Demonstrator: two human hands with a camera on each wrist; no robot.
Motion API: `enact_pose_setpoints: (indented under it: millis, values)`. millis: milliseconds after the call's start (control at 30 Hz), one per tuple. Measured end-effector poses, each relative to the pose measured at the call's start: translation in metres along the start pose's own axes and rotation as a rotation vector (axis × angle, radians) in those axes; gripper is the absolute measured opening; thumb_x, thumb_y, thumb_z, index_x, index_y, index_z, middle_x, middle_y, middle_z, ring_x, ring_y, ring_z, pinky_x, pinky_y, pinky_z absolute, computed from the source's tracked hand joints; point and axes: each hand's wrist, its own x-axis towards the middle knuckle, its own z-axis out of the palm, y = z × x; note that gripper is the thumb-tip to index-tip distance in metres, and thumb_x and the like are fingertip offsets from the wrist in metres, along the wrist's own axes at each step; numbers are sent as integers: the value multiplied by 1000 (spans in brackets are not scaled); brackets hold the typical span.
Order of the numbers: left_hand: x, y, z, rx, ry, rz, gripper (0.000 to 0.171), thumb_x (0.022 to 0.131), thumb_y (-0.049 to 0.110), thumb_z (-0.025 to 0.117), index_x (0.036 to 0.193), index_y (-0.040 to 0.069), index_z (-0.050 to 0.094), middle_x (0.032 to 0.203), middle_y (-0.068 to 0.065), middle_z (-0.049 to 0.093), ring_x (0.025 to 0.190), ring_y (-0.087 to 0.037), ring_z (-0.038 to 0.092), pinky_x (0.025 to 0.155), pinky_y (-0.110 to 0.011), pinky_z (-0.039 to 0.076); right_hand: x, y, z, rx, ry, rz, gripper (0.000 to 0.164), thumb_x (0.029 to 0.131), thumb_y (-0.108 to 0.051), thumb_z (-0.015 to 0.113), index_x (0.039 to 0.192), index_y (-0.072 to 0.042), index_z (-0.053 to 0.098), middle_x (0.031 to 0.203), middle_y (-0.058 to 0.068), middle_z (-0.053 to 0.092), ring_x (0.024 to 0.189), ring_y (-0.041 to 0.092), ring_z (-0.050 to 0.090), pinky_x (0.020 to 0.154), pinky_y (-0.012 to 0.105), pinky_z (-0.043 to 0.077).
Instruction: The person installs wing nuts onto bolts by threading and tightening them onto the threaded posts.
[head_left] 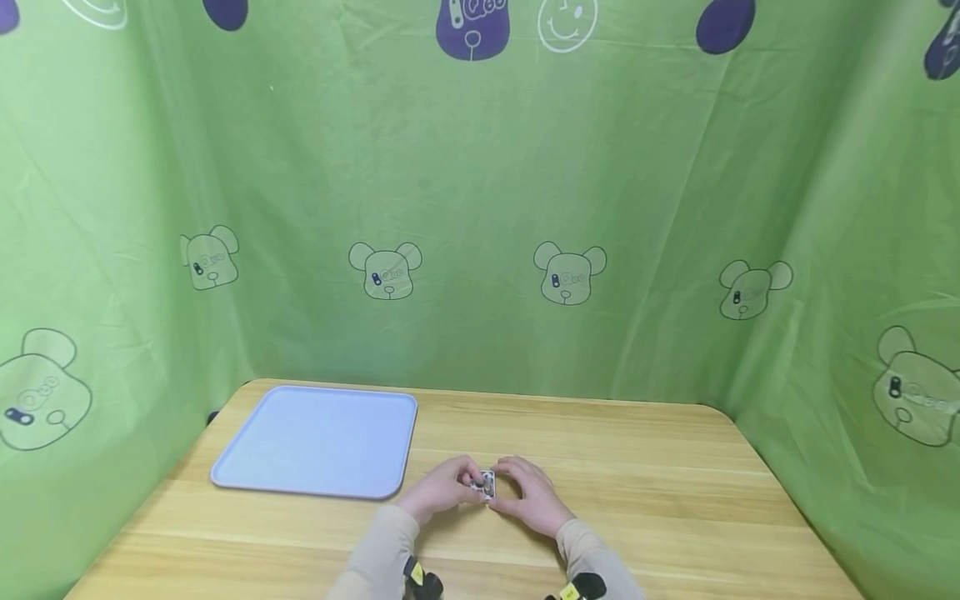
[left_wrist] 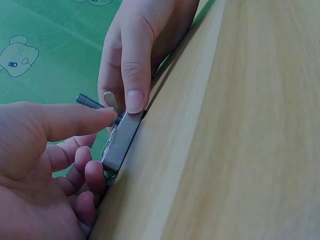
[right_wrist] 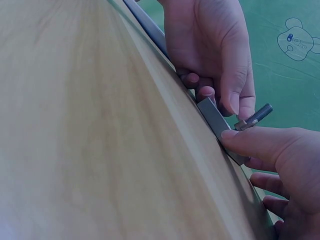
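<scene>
A small grey metal block (left_wrist: pixel 120 145) lies on the wooden table with a threaded bolt (left_wrist: pixel 89 101) standing up from it. On the bolt sits a wing nut (left_wrist: pixel 111 100), partly covered by fingers. My right hand (head_left: pixel 528 496) grips the block by its edges, its thumb pressed on the near side in the right wrist view. From the other side, my left hand (head_left: pixel 446 487) pinches the wing nut between thumb and forefinger. The remaining left fingers curl by the block's end. Seen from the head, the block's top (head_left: pixel 488 485) shows only in part between the hands.
A pale blue tray (head_left: pixel 318 442) lies on the left of the wooden table (head_left: pixel 637 467), beyond the left hand. Green printed cloth (head_left: pixel 480 167) hangs around the back and both sides of the table.
</scene>
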Motion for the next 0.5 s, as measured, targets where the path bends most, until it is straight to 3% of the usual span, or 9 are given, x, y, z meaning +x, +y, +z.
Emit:
enact_pose_setpoints:
  millis: [300, 500]
  values:
    - [1, 0, 2, 40, -9, 4, 26, 75, 6, 77, 97, 1, 64, 80, -1, 50, 78, -16, 46, 71, -30, 36, -1, -2, -1, -1, -6, 6, 57, 79, -37, 77, 125, -7, 60, 139, 20, 52, 135, 44, 40, 110, 68, 20]
    - [3, -4, 4, 92, 23, 21, 17, 80, 11, 75, 94, 5, 65, 75, 3, 44, 71, -14, 43, 63, -26, 35, -1, -2, -1, 0, -6, 6, 57, 80, -35, 76, 126, -7, 59, 140, 20, 52, 135, 45, 40, 110, 69, 20]
